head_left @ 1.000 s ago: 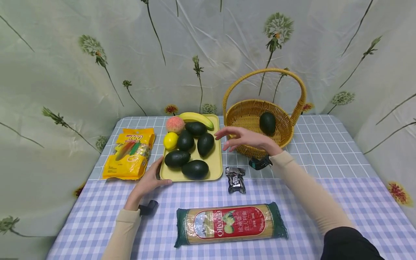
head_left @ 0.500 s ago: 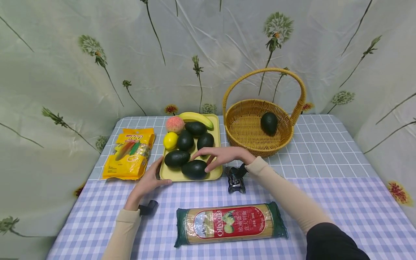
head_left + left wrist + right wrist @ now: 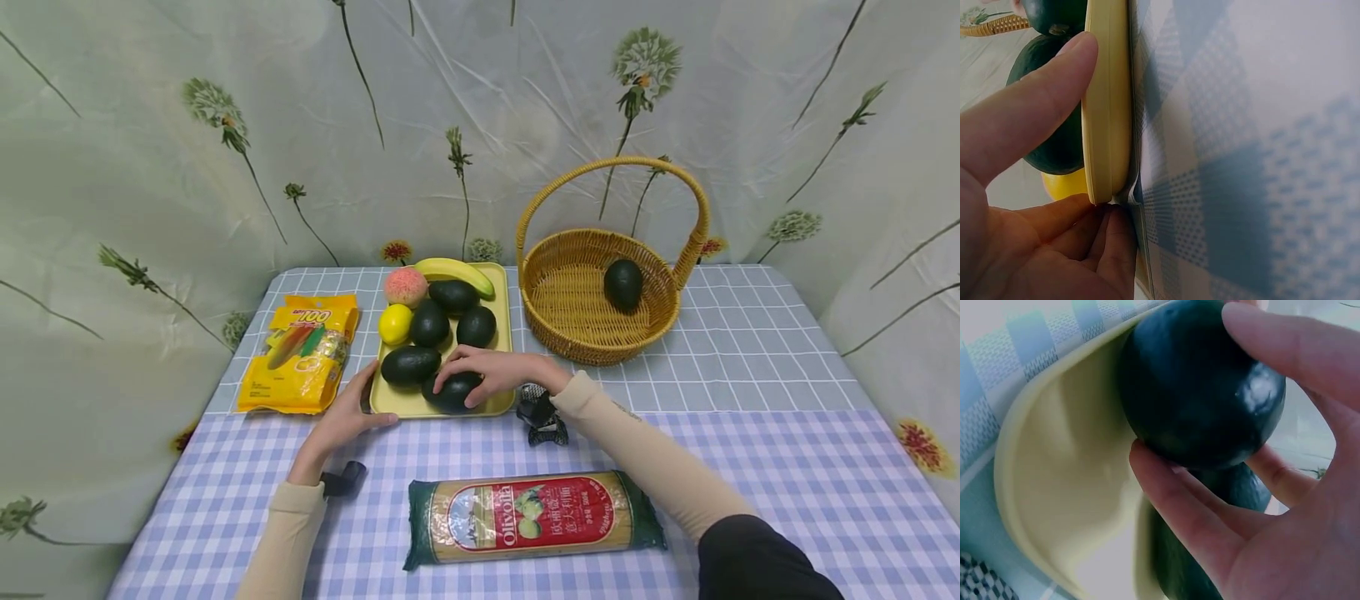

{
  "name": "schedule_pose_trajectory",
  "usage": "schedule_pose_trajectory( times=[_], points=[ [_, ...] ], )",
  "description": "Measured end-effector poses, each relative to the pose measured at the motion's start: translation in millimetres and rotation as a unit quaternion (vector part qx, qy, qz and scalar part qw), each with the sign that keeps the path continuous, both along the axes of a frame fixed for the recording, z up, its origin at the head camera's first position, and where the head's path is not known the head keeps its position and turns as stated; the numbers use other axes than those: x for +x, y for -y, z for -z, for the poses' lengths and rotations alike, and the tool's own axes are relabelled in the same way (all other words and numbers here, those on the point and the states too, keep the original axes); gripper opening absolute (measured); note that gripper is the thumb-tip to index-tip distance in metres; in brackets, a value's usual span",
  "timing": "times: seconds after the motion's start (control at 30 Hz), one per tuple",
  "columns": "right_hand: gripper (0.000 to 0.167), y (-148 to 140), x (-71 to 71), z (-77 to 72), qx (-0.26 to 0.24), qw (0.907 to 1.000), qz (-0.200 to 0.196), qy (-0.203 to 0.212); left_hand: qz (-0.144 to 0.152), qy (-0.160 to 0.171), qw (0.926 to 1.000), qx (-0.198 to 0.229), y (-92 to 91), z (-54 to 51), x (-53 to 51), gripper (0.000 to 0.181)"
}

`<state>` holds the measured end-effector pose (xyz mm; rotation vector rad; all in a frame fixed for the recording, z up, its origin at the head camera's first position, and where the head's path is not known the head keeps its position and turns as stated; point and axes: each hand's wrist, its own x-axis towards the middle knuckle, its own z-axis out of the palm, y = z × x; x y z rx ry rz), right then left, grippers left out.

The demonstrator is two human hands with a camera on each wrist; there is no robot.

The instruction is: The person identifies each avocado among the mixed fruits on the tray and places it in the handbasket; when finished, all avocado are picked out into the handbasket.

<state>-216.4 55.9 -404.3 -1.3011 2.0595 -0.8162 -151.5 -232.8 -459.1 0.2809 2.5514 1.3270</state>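
A yellow tray (image 3: pixel 405 408) carries several dark green avocados, a lemon (image 3: pixel 394 324), a peach (image 3: pixel 406 287) and a banana (image 3: pixel 455 273). My left hand (image 3: pixel 347 423) grips the tray's near left corner, thumb along the front rim and fingers against the left side. Over the near right part of the tray, my right hand (image 3: pixel 487 372) holds the front avocado (image 3: pixel 450 393), fingers and thumb around it. The right wrist view shows that avocado (image 3: pixel 1191 387) between thumb and fingers, with another dark avocado (image 3: pixel 1179 562) behind it. Whether it still touches the tray, I cannot tell.
A wicker basket (image 3: pixel 547 321) with a tall handle stands right of the tray, one avocado (image 3: pixel 623 285) inside. A yellow candy bag (image 3: pixel 300 358) lies left. A small black packet (image 3: pixel 548 432) is partly under my right wrist. A spaghetti pack (image 3: pixel 532 517) lies in front.
My right hand has moved from beside the basket left and down to the tray, and its fingers have closed around the front avocado. The left hand has stayed at the tray's corner.
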Motion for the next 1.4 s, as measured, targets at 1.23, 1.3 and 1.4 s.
schedule_pose_trajectory(
  times=[1.23,1.3,1.4],
  points=[
    [0.05,-180.5,-67.8,-53.3,-0.109,0.9124,0.377,0.117,0.003,-0.01,0.9999,-0.003,1.3,1.2,-1.6,0.098],
    [0.052,-178.8,-72.9,-53.2,-0.099,0.9083,0.389,0.119,0.003,-0.01,0.9999,-0.001,1.4,1.9,-1.8,0.098],
    [0.054,-175.5,-80.0,-52.9,-0.091,0.9049,0.398,0.122,0.003,-0.01,0.9999,0.004,1.6,2.4,-1.6,0.098]
  ],
)
